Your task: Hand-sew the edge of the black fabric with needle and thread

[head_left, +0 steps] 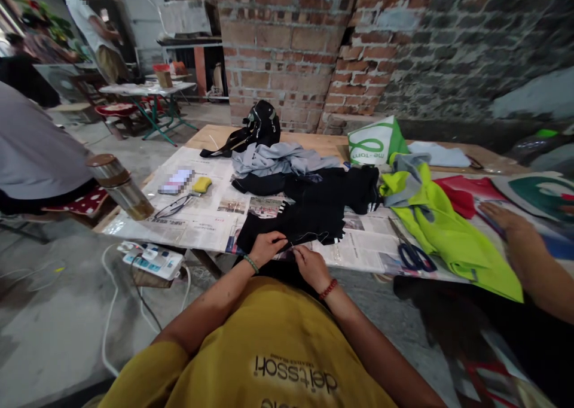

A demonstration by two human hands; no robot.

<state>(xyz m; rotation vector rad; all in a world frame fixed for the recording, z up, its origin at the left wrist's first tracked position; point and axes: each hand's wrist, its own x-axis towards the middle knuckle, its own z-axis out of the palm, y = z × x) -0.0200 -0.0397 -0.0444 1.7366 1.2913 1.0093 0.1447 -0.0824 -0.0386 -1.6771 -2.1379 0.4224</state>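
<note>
Both hands meet at the table's front edge, at the near side of a black cloth piece with white marks along its right edge. My left hand, with a green bracelet at the wrist, is closed and pinches the cloth's near edge. Just to its right, my right hand, a red bracelet below it, has thumb and fingers pressed together; what is between them is too small to make out. A thin white thread runs in loops from near the fingertips across the black cloth.
Newspaper covers the table. Scissors lie right, beside a neon-yellow garment. Another person's hand rests at far right. Left are a bottle, eyeglasses and a phone. A power strip sits below the table edge.
</note>
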